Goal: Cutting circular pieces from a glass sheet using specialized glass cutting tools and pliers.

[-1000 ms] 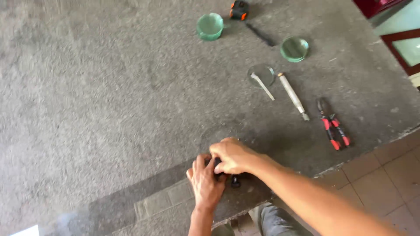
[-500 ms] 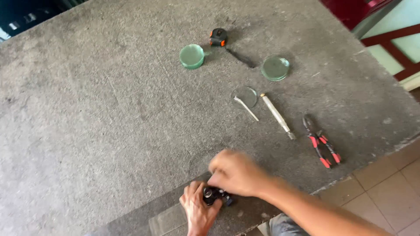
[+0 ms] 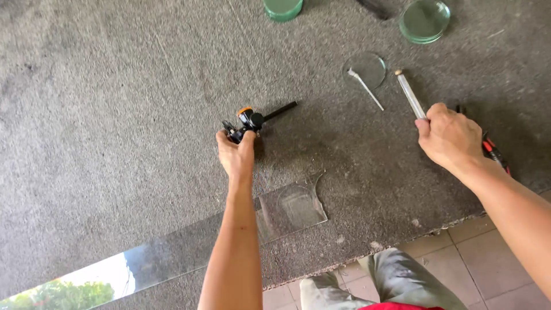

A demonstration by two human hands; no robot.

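Circle cutter (image 3: 251, 122) lifted off glass strip (image 3: 229, 238), hands now apart

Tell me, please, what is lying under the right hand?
The right hand covers the lower end of a slim metal tool and most of red-handled pliers. Their covered parts cannot be seen.

Grey felt-covered bench (image 3: 115, 115): glass strip (image 3: 229, 235), glass discs (image 3: 423, 20).
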